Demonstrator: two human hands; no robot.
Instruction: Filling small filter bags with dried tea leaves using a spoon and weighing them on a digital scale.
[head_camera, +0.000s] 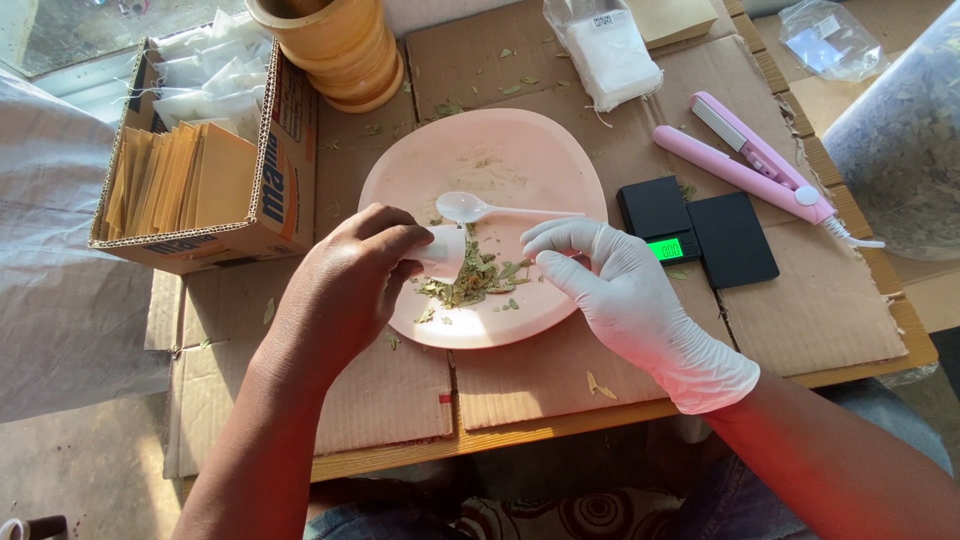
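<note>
Bare left hand (345, 280) over the near-left rim of the pink plate (520, 150), fingers pinched together on a small white sachet (443, 252), held just above the plate. Right hand (625, 295), in a white glove, rests at the plate's right edge; thumb and forefinger curled close, tips at the herb pile. Whether they grip anything, cannot tell. Pile of dried green leaf fragments (475, 282) lies on the near half of the plate, between the two hands. White plastic spoon (480, 209) lies on the plate beyond the pile. Black pocket scale (697, 236), display lit green, just right of the plate. Pink heat sealer (755, 168) beyond it. Cardboard box of tan envelopes (190, 175) at left.
</note>
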